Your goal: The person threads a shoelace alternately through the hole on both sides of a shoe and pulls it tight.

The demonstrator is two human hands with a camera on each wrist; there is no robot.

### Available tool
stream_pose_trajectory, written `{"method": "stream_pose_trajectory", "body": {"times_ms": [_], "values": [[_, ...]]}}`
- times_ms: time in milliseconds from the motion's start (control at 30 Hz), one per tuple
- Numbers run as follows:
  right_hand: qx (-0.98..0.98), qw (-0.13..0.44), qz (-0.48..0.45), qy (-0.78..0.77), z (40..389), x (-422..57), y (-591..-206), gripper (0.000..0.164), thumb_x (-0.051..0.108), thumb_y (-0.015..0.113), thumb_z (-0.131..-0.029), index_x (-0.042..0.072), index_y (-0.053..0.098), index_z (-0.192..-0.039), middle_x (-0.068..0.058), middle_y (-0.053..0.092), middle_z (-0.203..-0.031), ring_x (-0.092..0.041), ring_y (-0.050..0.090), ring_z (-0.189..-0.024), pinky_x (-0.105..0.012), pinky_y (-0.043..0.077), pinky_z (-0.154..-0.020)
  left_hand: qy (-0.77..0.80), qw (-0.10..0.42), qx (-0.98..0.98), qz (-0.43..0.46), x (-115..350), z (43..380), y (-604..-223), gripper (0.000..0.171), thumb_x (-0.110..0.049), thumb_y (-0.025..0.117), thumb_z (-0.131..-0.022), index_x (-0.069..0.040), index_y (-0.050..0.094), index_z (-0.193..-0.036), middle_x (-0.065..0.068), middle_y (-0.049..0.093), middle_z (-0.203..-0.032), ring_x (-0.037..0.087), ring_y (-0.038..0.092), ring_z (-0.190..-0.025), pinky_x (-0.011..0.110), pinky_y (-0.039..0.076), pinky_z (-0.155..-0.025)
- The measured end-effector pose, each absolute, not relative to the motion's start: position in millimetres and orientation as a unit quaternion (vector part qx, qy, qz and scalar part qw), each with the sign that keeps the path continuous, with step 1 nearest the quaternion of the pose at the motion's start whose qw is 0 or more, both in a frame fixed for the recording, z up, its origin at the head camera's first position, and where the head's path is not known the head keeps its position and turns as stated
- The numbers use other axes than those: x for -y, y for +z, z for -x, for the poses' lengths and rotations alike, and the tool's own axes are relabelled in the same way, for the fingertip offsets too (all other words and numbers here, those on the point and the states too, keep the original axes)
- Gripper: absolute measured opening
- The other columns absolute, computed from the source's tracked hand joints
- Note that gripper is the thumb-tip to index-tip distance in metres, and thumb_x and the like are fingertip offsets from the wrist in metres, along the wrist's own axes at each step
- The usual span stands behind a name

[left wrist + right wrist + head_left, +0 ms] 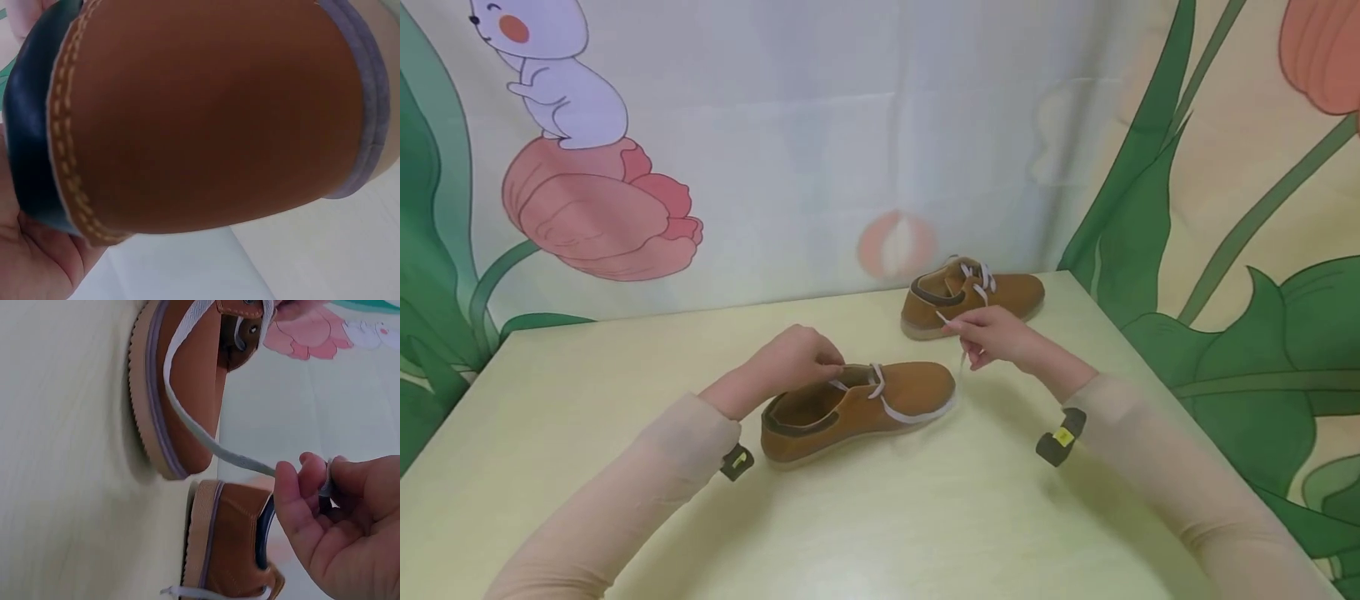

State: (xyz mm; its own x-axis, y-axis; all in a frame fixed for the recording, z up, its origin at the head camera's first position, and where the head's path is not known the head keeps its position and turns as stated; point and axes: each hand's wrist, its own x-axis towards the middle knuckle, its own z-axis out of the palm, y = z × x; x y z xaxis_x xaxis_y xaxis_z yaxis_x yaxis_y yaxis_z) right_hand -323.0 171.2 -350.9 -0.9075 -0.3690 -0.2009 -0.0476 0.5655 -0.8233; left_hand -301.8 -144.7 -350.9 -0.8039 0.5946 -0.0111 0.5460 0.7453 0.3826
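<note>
A brown leather shoe [917,385] with a dark collar lies on its sole on the table, toe to the right. My left hand [799,357] grips the far side of its opening, thumb over the edge; what exactly its fingertips hold there I cannot tell. In the left wrist view, the shoe's stitched heel [212,119] hides most of that hand [37,262]. Beyond the toe, my right hand [994,333] pinches a white shoelace [197,428] near its end, the tip poking out past the fingers. This lace runs from the eyelets around the toe up to the hand.
Behind the right hand stands a matching brown shoe [1021,293], its white laces [983,279] threaded. The pale yellow table [865,525] meets a printed curtain [790,167] at the back and right. Each wrist wears a black strap-on camera [1056,440].
</note>
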Motion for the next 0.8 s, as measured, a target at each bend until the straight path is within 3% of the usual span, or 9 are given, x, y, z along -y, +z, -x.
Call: {"method": "stream_pose_trajectory", "body": {"times_ms": [133,233,300,367,633,800], "values": [[-0.878,0.152,0.147,-0.430,326.5,-152.3,-344.3,0.032,0.019,0.056,-0.106,-0.001,0.069,-0.127,0.000,0.058,-0.070,-0.007,0.054,-0.056,-0.023,0.058,-0.067,0.174,0.051,-0.936,-0.302,144.6,302.7,-350.0,0.017,-0.013,0.066,-0.095,-0.008,0.082,-0.094,0.003,0.080,-0.088,0.010,0.062,-0.073,0.029,0.052,-0.074],[-0.886,0.132,0.170,-0.411,329.7,-137.7,-341.0,0.029,0.018,0.060,-0.104,0.000,0.071,-0.124,-0.012,0.072,-0.091,-0.006,0.058,-0.060,-0.025,0.059,-0.069,0.171,0.044,-0.938,-0.297,144.8,302.6,-350.9,0.017,-0.014,0.067,-0.096,-0.007,0.082,-0.098,0.006,0.081,-0.096,0.015,0.071,-0.084,0.037,0.057,-0.085],[-0.893,0.124,0.191,-0.389,332.3,-128.3,-341.5,0.028,0.018,0.060,-0.104,-0.001,0.072,-0.121,-0.018,0.073,-0.107,-0.009,0.060,-0.064,-0.029,0.059,-0.072,0.173,0.042,-0.939,-0.294,144.9,302.1,-352.5,0.017,-0.014,0.067,-0.096,-0.007,0.082,-0.100,0.007,0.081,-0.099,0.019,0.074,-0.091,0.040,0.058,-0.090],[-0.900,0.120,0.220,-0.358,335.0,-118.8,-344.8,0.027,0.018,0.058,-0.105,-0.003,0.070,-0.118,-0.021,0.071,-0.113,-0.011,0.060,-0.068,-0.032,0.058,-0.075,0.175,0.040,-0.940,-0.291,145.0,300.9,-353.9,0.018,-0.014,0.067,-0.096,-0.006,0.082,-0.101,0.007,0.081,-0.100,0.021,0.075,-0.094,0.041,0.058,-0.092],[-0.907,0.082,0.326,-0.252,340.2,-81.5,-365.4,0.018,0.009,0.053,-0.105,-0.002,0.068,-0.106,-0.012,0.066,-0.105,-0.020,0.056,-0.096,-0.038,0.050,-0.097,0.186,0.027,-0.939,-0.289,146.4,295.2,-357.2,0.017,-0.012,0.066,-0.096,-0.004,0.081,-0.100,0.009,0.081,-0.098,0.023,0.075,-0.094,0.042,0.059,-0.091],[-0.905,0.062,0.352,-0.233,340.7,-69.8,-372.2,0.014,0.008,0.056,-0.103,0.001,0.066,-0.096,-0.007,0.057,-0.093,-0.018,0.048,-0.090,-0.028,0.044,-0.083,0.194,0.019,-0.936,-0.294,147.3,294.7,-357.0,0.017,-0.011,0.066,-0.096,-0.004,0.081,-0.099,0.009,0.081,-0.097,0.022,0.075,-0.093,0.041,0.060,-0.089]]}}
